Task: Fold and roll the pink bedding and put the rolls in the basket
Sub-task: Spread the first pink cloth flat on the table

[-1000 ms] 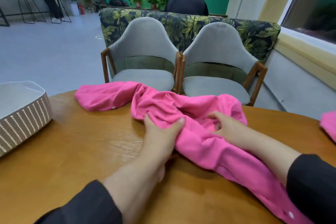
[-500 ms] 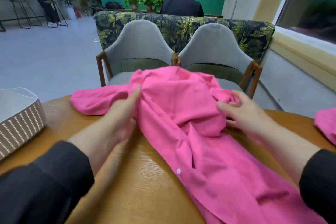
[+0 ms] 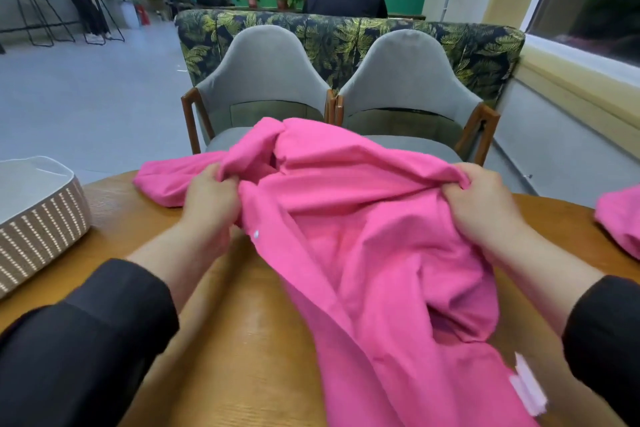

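The pink bedding (image 3: 363, 236) is clamped in the grip of both the left hand (image 3: 211, 198) and the right hand (image 3: 485, 204), bunched above the counter (image 3: 225, 340). Much cloth trails over the near edge, so it could likely slide off, or be folded crooked.

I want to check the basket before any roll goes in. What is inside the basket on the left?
The basket shows only a pale lining on its far inner wall, with no pink bedding visible there. Its bottom is hidden behind the near striped wall and the picture's edge.
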`<action>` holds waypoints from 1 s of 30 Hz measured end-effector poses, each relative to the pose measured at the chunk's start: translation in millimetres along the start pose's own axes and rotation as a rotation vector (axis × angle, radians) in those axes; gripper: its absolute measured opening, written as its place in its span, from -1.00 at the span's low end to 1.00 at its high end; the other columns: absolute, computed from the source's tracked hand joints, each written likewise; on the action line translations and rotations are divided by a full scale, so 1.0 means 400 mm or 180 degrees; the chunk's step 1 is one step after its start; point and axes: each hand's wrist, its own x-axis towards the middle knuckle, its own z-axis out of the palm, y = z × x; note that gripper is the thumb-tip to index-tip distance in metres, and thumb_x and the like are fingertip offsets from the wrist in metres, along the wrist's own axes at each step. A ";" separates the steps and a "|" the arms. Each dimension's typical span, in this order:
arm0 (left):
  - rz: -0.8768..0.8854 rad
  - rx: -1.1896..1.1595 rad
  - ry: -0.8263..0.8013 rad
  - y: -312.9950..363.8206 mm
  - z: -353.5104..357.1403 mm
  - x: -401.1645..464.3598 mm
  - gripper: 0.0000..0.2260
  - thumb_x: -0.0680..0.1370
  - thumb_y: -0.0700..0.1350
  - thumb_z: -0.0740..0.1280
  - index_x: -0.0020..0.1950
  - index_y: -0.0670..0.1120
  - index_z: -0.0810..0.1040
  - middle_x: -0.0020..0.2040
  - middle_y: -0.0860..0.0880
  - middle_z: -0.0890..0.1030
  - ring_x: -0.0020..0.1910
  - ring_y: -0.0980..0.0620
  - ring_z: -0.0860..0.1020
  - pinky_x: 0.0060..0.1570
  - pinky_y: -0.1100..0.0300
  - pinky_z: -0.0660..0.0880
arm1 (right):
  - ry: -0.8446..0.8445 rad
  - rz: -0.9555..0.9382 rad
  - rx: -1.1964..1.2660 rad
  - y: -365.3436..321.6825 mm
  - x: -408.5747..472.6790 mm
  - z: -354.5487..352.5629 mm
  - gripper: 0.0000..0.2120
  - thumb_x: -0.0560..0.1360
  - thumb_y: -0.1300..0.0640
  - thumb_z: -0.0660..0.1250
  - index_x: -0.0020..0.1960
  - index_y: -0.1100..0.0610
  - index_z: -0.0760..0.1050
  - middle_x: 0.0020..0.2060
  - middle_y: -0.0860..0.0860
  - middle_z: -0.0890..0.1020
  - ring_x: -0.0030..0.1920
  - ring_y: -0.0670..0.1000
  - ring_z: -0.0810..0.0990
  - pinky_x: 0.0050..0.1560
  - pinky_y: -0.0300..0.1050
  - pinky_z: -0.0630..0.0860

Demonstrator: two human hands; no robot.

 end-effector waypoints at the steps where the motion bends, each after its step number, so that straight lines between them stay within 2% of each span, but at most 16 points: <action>1: -0.0200 -0.0071 0.0081 -0.015 -0.019 0.016 -0.81 0.62 -0.20 0.20 0.08 -0.06 0.60 -0.11 -0.03 0.61 -0.13 0.00 0.57 -0.18 0.11 0.52 | -0.0131 0.0086 -0.0107 0.007 -0.005 -0.006 -0.63 0.58 0.18 0.30 0.38 0.12 0.50 0.28 0.12 0.60 0.27 0.20 0.52 0.07 -0.12 0.37; 2: -0.0403 -0.0201 0.0128 -0.029 -0.035 0.015 -0.84 0.63 -0.12 0.23 0.14 -0.06 0.57 -0.07 -0.03 0.60 -0.09 -0.01 0.57 -0.10 0.07 0.54 | -0.0299 0.0130 -0.0144 0.014 -0.017 -0.004 -0.53 0.58 0.12 0.35 0.47 0.11 0.40 0.33 0.08 0.55 0.33 0.16 0.49 0.12 -0.12 0.37; 4: -0.0608 -0.0423 -0.0017 -0.048 -0.051 -0.035 -0.71 0.60 0.08 0.32 0.22 -0.06 0.55 0.04 -0.05 0.63 -0.02 -0.03 0.62 0.00 0.00 0.56 | -0.0560 0.0172 0.0049 0.027 -0.063 0.007 -0.41 0.54 0.04 0.43 0.50 0.09 0.33 0.25 -0.04 0.55 0.28 0.08 0.51 0.04 -0.18 0.36; 7: -0.0435 -0.0293 -0.0476 -0.055 -0.049 -0.178 -0.52 0.40 0.20 0.49 0.23 0.03 0.51 0.05 -0.11 0.68 -0.14 -0.05 0.66 -0.20 0.01 0.64 | -0.0675 0.0201 0.0141 0.052 -0.152 0.029 -0.47 0.48 0.00 0.48 0.40 0.04 0.42 -0.04 -0.11 0.61 0.03 0.04 0.59 -0.08 -0.13 0.41; 10: -0.0204 0.0506 -0.0789 -0.058 -0.013 -0.276 -0.06 0.26 0.23 0.55 0.53 0.11 0.16 0.05 -0.12 0.66 -0.17 -0.08 0.65 -0.15 0.00 0.61 | -0.0769 0.0202 0.0012 0.073 -0.208 0.044 -0.36 0.48 0.10 0.48 0.50 -0.03 0.33 -0.22 -0.15 0.55 -0.10 0.03 0.59 -0.07 -0.04 0.46; 12: -0.0230 0.1074 -0.1016 -0.054 0.026 -0.290 0.05 0.27 0.24 0.50 0.59 0.21 -0.07 0.17 -0.19 0.64 -0.03 -0.21 0.66 -0.06 -0.03 0.61 | -0.0893 0.0102 -0.0099 0.064 -0.222 0.048 -0.39 0.49 0.16 0.41 0.49 -0.07 0.33 -0.21 -0.05 0.60 -0.13 0.07 0.59 -0.13 -0.01 0.45; 14: -0.0148 0.1327 -0.1161 -0.041 0.059 -0.281 -0.12 0.44 -0.08 0.42 0.64 0.06 -0.02 0.34 -0.21 0.54 0.15 -0.21 0.61 0.02 0.11 0.56 | -0.0912 -0.0010 -0.0261 0.055 -0.223 0.051 -0.43 0.49 0.22 0.34 0.46 -0.06 0.37 0.03 0.02 0.67 0.06 0.16 0.60 -0.06 -0.05 0.44; 17: 0.0254 0.0929 -0.0649 -0.003 0.045 -0.243 -0.39 0.47 -0.45 0.14 0.50 -0.11 0.41 0.38 -0.13 0.52 0.35 -0.08 0.51 0.10 0.42 0.36 | -0.0320 -0.0032 -0.0308 0.053 -0.200 0.012 -0.56 0.49 0.28 0.31 0.34 0.02 0.53 0.19 0.11 0.65 0.15 0.22 0.59 0.05 -0.03 0.47; 18: 0.0353 0.0650 -0.0398 0.008 0.017 -0.216 -0.40 0.45 -0.49 0.08 0.41 -0.12 0.49 0.31 -0.09 0.56 0.28 0.01 0.55 0.10 0.42 0.39 | -0.0004 0.0027 -0.0225 0.059 -0.183 -0.016 -0.61 0.51 0.28 0.30 0.29 0.04 0.57 0.16 0.13 0.66 0.12 0.22 0.60 0.05 -0.01 0.48; 20: 0.0308 0.0229 0.0109 0.016 -0.053 -0.142 -0.40 0.46 -0.52 0.02 0.34 -0.08 0.52 0.10 -0.07 0.60 -0.14 0.15 0.63 -0.24 0.40 0.49 | 0.0525 0.0239 -0.0195 0.098 -0.145 -0.090 -0.68 0.52 0.27 0.28 0.22 0.06 0.62 0.10 0.16 0.68 0.07 0.21 0.60 0.03 0.00 0.48; 21: 0.0204 0.0178 0.0336 0.007 -0.105 -0.097 -0.38 0.46 -0.52 0.01 0.37 -0.08 0.51 0.06 -0.12 0.60 -0.31 0.08 0.56 -0.39 0.31 0.46 | 0.0630 0.0307 -0.0297 0.120 -0.127 -0.121 -0.70 0.52 0.25 0.28 0.20 0.06 0.63 0.09 0.16 0.69 0.07 0.22 0.61 0.04 0.00 0.49; 22: 0.0089 0.0287 0.0445 -0.009 -0.153 -0.054 -0.37 0.47 -0.52 0.03 0.43 -0.10 0.48 0.09 -0.19 0.60 -0.35 0.01 0.51 -0.42 0.23 0.45 | 0.0577 0.0355 -0.0502 0.140 -0.116 -0.143 -0.70 0.52 0.22 0.28 0.20 0.06 0.62 0.09 0.16 0.69 0.07 0.23 0.62 0.05 0.00 0.50; 24: -0.0167 0.0697 0.0361 -0.051 -0.216 0.005 -0.41 0.51 -0.48 0.10 0.51 -0.13 0.38 0.26 -0.27 0.55 -0.19 -0.14 0.56 -0.24 0.06 0.55 | 0.0188 0.0416 -0.1115 0.161 -0.115 -0.148 -0.67 0.51 0.13 0.32 0.26 0.04 0.58 0.13 0.17 0.66 0.07 0.26 0.62 0.11 0.07 0.55; 26: -0.0093 0.1374 0.0146 -0.080 -0.223 0.000 -0.49 0.59 -0.29 0.24 0.55 -0.16 0.29 0.38 -0.29 0.46 0.14 -0.19 0.56 0.14 -0.06 0.52 | -0.0058 0.0237 -0.1476 0.158 -0.143 -0.103 -0.59 0.49 0.00 0.39 0.32 0.04 0.53 0.22 0.15 0.56 0.18 0.26 0.54 0.18 0.16 0.52; 28: 0.0565 0.1900 0.0081 -0.094 -0.196 -0.059 -0.49 0.58 0.02 0.31 0.50 -0.13 0.38 0.42 -0.22 0.45 0.38 -0.17 0.44 0.38 -0.11 0.37 | -0.0227 -0.0171 -0.1373 0.143 -0.185 -0.033 -0.52 0.49 -0.14 0.37 0.36 0.03 0.51 0.32 0.09 0.49 0.32 0.19 0.46 0.32 0.22 0.42; 30: 0.1266 0.2037 -0.0436 -0.084 -0.152 -0.149 -0.48 0.50 0.29 0.20 0.35 0.05 0.53 0.38 -0.01 0.51 0.41 -0.03 0.42 0.41 -0.16 0.31 | -0.0644 -0.0396 -0.1308 0.122 -0.226 0.034 -0.44 0.52 -0.25 0.26 0.44 -0.03 0.44 0.46 0.01 0.40 0.48 0.07 0.34 0.51 0.25 0.18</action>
